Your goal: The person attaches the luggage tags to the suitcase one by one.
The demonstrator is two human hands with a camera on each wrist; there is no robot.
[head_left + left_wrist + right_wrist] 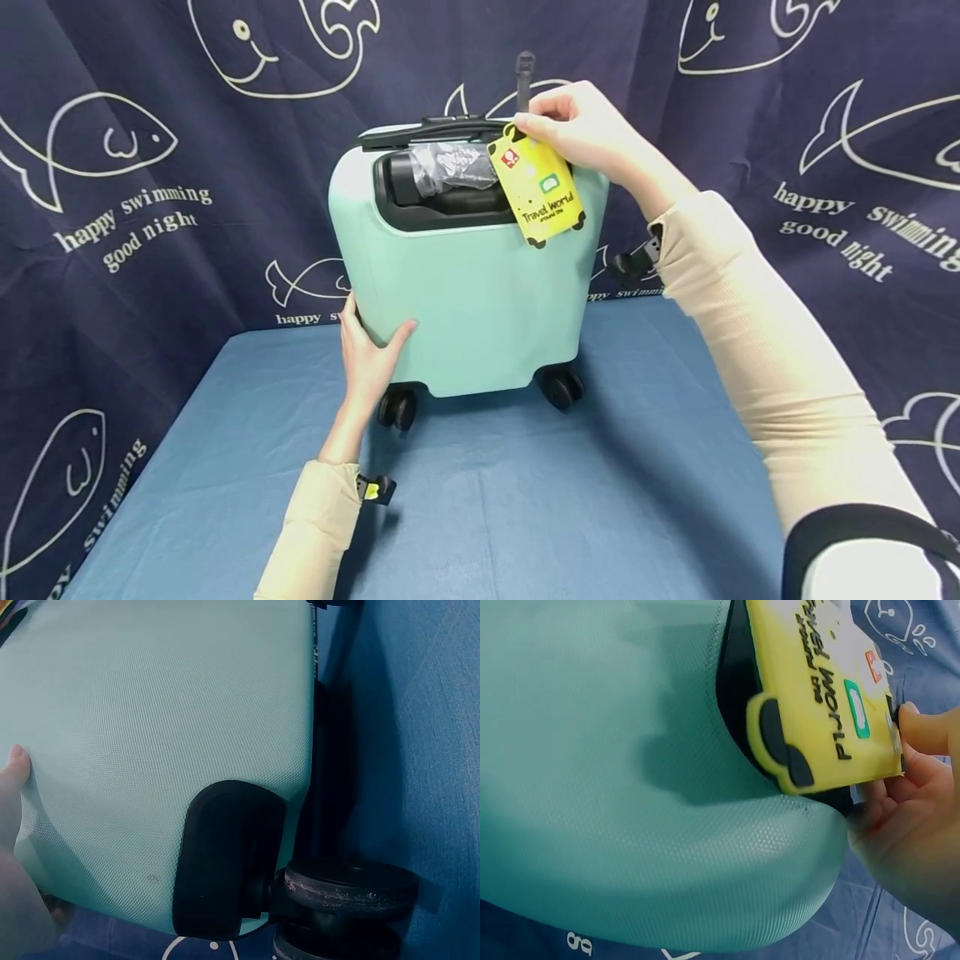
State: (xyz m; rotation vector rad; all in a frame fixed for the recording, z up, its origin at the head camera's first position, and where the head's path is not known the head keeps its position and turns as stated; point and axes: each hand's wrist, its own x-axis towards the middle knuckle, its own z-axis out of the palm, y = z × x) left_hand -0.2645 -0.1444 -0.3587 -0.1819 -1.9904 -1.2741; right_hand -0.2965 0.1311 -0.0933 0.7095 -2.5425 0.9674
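Observation:
A mint-green suitcase (472, 292) stands upright on its black wheels. My left hand (367, 350) holds its lower left side, thumb on the front face and the other fingers round the edge, mostly hidden; in the left wrist view the thumb (16, 769) lies on the textured shell. At the top right corner my right hand (581, 133) pinches the black strap (524, 79) of a yellow luggage tag (538, 187). The strap's free end points up. The tag hangs tilted over the front, its lettering facing me; the right wrist view shows its edge close to the shell.
A black carry handle (435, 132) crosses the suitcase top. Below it, a recess holds a dark bar in clear plastic wrap (457, 167). Blue cloth (480, 500) covers the table, and a navy fish-print curtain (112, 250) hangs behind and at the sides.

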